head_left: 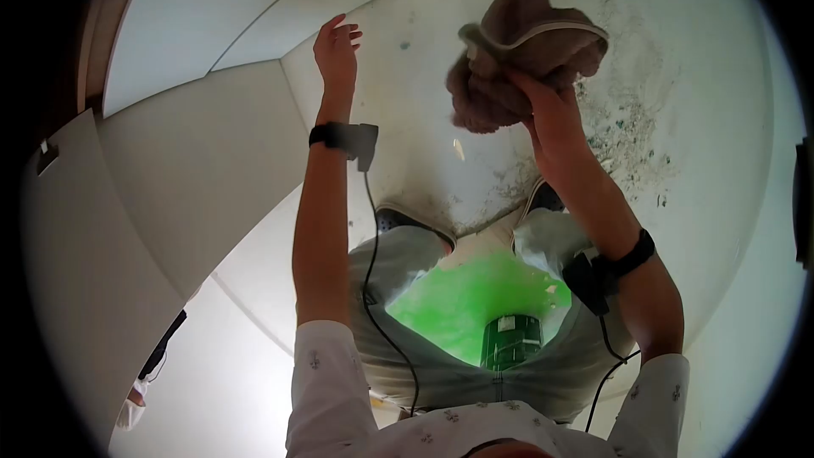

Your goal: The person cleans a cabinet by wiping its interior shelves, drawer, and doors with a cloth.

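Note:
My right hand (pixel 543 114) grips a bunched brown cloth (pixel 543 42) with a pale edge band, raised over the dirty floor. The cloth's folds cover most of its fingers. My left hand (pixel 337 47) holds nothing, its fingers loosely bent and apart. It appears in front of the lower edge of a white panel (pixel 271 21); whether it touches the panel I cannot tell.
Debris and crumbs (pixel 632 136) litter the pale floor at the right. Between my legs stands a dark green bucket (pixel 512 341), with green-tinted floor around it. A grey panel (pixel 203 153) stands at the left. Cables hang from both wrist straps.

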{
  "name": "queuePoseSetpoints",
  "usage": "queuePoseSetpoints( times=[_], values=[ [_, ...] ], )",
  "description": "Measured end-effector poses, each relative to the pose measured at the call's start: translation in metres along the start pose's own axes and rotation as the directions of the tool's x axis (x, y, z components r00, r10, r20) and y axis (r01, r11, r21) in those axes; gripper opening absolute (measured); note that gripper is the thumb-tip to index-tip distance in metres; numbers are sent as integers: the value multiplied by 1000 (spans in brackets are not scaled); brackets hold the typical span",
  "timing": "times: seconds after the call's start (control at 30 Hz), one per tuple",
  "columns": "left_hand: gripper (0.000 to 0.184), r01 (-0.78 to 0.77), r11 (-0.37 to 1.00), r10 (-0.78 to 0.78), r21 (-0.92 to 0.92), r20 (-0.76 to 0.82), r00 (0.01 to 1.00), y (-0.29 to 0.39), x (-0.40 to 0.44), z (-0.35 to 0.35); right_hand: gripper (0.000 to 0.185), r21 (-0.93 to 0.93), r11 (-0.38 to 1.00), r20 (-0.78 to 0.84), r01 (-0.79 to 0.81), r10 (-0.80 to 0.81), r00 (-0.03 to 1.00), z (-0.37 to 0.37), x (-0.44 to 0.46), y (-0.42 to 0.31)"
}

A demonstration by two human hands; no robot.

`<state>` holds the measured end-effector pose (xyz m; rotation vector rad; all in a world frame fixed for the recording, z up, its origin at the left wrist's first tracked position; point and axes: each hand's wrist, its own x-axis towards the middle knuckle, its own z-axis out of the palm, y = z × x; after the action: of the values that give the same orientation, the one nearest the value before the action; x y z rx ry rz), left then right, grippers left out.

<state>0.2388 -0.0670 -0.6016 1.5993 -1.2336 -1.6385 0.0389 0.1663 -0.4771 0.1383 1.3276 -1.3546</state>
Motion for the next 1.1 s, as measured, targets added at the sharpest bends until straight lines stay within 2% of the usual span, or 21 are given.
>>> queuePoseSetpoints(
  times=[0.07, 0.1, 0.17, 0.23, 0.3, 0.37, 0.4, 0.47, 0.5, 0.53, 0.6, 0.73, 0.77, 0.8, 0.83, 0.87, 0.9, 0.93, 0.97, 1.03, 1.1],
  values=[
    [43, -357, 694, 301, 625, 198, 933, 6, 25, 15, 43, 55, 936, -63, 348, -344, 937, 14, 0, -14],
    [43, -382, 700, 341, 604, 188, 921, 3, 39, 19, 43, 44, 922, -40, 384, -382, 923, 17, 9, -22],
    [47, -568, 336, 518, 751, 357, 778, -7, 56, 27, 40, 73, 940, -57, 333, -329, 943, 17, 29, -34],
    [46, -618, 318, 614, 719, 341, 712, -3, 70, 27, 46, -243, 843, 5, 480, -494, 870, 22, 98, -30],
    [47, -766, 97, 831, 636, 371, 414, 3, 80, 28, 64, -485, 619, -29, 617, -717, 697, 17, 211, -30],
    [35, -806, 71, 849, 588, 389, 358, 20, 93, 30, 70, -639, 525, -88, 562, -776, 625, 40, 246, -37],
    [35, -785, 81, 842, 614, 380, 384, 35, 78, 28, 59, -513, 657, -175, 552, -710, 682, 50, 252, -38],
    [49, -614, 214, 314, 760, 541, 780, 93, 58, 45, 57, -591, 564, -175, 577, -788, 591, 61, 260, -28],
    [49, -638, 183, 313, 748, 570, 759, 85, 65, 53, 56, -697, 464, -185, 547, -853, 488, 53, 263, -24],
    [33, -686, 177, 595, 706, 478, 646, 66, 63, 54, 60, -753, 324, -67, 572, -903, 424, 51, 266, -24],
    [16, -780, 133, 866, 611, 311, 392, 68, 79, 73, 59, -744, 353, -54, 567, -878, 476, 54, 254, -34],
    [29, -714, 238, 808, 658, 274, 521, 43, 85, 61, 60, -734, 480, -48, 480, -742, 669, 41, 279, -49],
    [29, -710, 240, 795, 662, 285, 535, 30, 78, 61, 49, -717, 422, 85, 555, -737, 671, 24, 293, -59],
    [34, -754, 99, 866, 650, 317, 387, 23, 77, 61, 38, -681, 373, 217, 630, -719, 660, 7, 306, -69],
    [39, -774, -56, 913, 631, 346, 216, 25, 80, 62, 31, -685, 106, 289, 721, -869, 403, 9, 334, -58],
    [48, -753, -102, 843, 650, 458, 281, 29, 59, 58, 31, -672, 108, 288, 733, -874, 393, 13, 327, -60],
    [48, -747, -116, 845, 655, 460, 273, 29, 62, 52, 30, -586, 362, 187, 725, -811, 555, 14, 313, -63],
    [50, -726, -284, 820, 626, 551, 155, 29, 65, 48, 29, -468, 588, 112, 660, -701, 704, 16, 298, -67],
    [52, -685, -442, 770, 579, 637, 42, 29, 65, 46, 29, -463, 584, 113, 667, -708, 697, 11, 295, -71],
    [55, -660, -461, 765, 593, 643, 43, 31, 67, 40, 34, -331, 800, 269, 501, -429, 863, -5, 297, -79],
    [57, -594, -328, 817, 735, 536, 211, 27, 74, 36, 31, -312, 814, 245, 490, -429, 869, -4, 289, -73]
  ],
)
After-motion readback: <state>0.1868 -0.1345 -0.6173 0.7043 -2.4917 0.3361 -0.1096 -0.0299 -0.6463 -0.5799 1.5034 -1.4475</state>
